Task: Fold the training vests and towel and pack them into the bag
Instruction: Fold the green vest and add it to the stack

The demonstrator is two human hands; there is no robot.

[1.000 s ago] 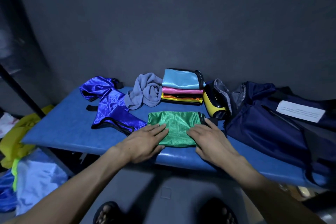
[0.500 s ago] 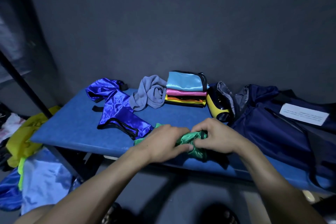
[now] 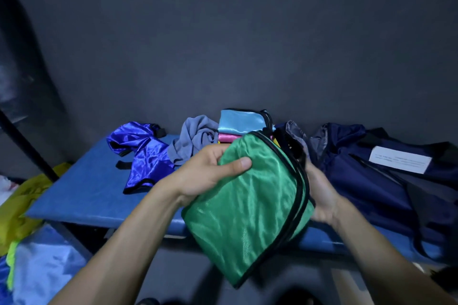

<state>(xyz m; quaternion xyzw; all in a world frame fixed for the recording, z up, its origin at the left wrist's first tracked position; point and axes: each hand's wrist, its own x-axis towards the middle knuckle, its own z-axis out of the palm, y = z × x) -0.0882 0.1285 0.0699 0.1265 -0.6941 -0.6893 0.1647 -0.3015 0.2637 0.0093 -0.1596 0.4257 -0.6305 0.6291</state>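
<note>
I've got the folded green vest (image 3: 250, 208) up off the table (image 3: 81, 193), left hand (image 3: 205, 176) pinching its top corner, thumb over. Right hand (image 3: 319, 195) cups the trimmed edge; those fingers are blurred, can't tell. Long axis slants toward me, the stack (image 3: 240, 124) dead ahead, bag (image 3: 371, 181) just right of it.

Our left hand (image 3: 205, 176) and right hand (image 3: 322, 195) are bare, without gloves, rings or a watch. Our forearms are bare too, with no sleeve reaching the wrists. Below the blue table (image 3: 81, 195), something dark, perhaps footwear, is too dim to tell.
</note>
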